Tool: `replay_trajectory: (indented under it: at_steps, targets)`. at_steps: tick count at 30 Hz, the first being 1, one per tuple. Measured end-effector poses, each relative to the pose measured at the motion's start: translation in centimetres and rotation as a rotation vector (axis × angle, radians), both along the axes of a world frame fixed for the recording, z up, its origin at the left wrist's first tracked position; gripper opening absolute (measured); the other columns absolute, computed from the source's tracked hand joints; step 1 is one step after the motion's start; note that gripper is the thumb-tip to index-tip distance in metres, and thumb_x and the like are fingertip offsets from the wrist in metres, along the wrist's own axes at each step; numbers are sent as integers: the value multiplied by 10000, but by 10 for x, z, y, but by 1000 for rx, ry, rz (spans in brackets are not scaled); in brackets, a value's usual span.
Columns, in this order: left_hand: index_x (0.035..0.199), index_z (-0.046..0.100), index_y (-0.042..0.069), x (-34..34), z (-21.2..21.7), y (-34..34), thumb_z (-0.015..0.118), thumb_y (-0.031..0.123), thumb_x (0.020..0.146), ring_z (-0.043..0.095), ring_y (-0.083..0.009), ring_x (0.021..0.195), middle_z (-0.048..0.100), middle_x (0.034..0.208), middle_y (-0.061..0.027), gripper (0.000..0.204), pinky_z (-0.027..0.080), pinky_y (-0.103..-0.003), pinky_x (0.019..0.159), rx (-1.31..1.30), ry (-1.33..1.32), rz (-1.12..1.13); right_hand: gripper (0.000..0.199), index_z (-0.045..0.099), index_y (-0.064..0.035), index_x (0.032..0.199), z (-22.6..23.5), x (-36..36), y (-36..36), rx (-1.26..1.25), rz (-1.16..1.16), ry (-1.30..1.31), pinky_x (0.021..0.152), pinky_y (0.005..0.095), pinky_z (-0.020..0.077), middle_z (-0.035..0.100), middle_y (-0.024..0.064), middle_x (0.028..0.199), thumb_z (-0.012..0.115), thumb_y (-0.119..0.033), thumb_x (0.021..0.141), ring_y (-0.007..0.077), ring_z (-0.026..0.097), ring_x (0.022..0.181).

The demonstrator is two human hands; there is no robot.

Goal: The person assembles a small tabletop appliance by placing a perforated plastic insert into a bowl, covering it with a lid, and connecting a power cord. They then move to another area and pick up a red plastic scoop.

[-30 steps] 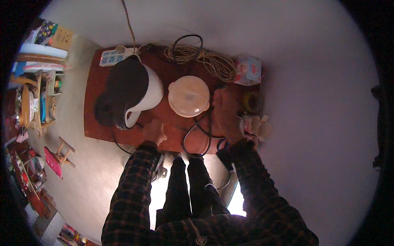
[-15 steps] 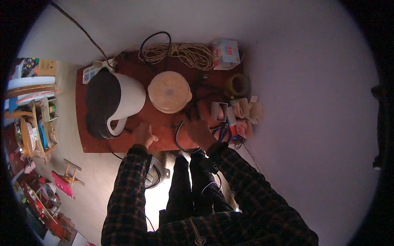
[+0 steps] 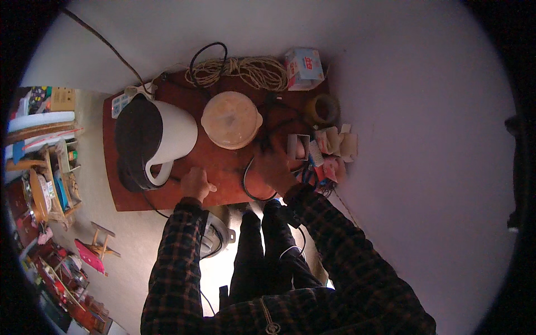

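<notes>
My left hand (image 3: 196,183) rests low over the front of the reddish-brown table (image 3: 162,200), its fingers curled under and its thumb pointing right. Whatever the curled fingers may hold is hidden. Just left of it stands a white jug-shaped kettle (image 3: 181,127) with a black lid and a white handle. My right hand (image 3: 276,172) reaches over the table's right half, its fingers dark and smeared by motion. A looped black cable (image 3: 244,181) runs beside those fingers; I cannot tell whether they grip it. Beyond both hands sits a round lidded tub (image 3: 231,120).
Coiled rope (image 3: 245,71) lies along the back, near a light blue-and-white box (image 3: 304,68). A tape roll (image 3: 324,110) and small opened boxes (image 3: 298,148) crowd the right side by the wall. A power strip (image 3: 120,105) is behind the kettle. A stool (image 3: 100,245) stands on the floor.
My right hand has shifted slightly to the right, and the cable loop beside it has moved a little. My left hand holds nearly the same place. The whole view has tilted slightly.
</notes>
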State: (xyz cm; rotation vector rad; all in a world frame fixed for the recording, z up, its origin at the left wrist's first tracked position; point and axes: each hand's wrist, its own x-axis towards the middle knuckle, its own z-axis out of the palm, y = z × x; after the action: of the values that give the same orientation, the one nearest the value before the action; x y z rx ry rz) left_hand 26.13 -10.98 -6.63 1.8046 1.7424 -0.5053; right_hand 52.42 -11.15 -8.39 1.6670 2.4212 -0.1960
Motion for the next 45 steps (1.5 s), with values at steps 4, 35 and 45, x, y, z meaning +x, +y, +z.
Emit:
replay_trajectory:
  at_steps: [4, 35, 45]
  targets:
    - [961, 721, 13, 0, 1, 0, 908, 366, 592, 670, -392, 1005, 676, 1072, -211, 544, 554, -462, 856, 9, -15, 8, 427, 594, 1, 1180, -3, 0, -5, 159, -49, 49, 940, 420, 465, 700, 93, 751, 608, -190, 799, 249, 693, 707]
    - [974, 715, 35, -5, -11, -1, 894, 391, 591, 659, -367, 1028, 668, 1087, -197, 553, 550, -466, 847, 4, -19, -14, 674, 411, 1, 1396, 13, -3, 47, -20, -487, 145, 592, 472, 572, 695, 190, 851, 668, -128, 786, 313, 716, 763]
    - [931, 697, 8, -7, -13, -5, 900, 360, 560, 666, -384, 960, 688, 963, -198, 550, 544, -480, 824, 54, -104, 73, 640, 411, -17, 1377, 30, -10, 23, 16, -364, 351, 790, 456, 571, 610, 243, 1185, 663, -105, 795, 358, 649, 1055]
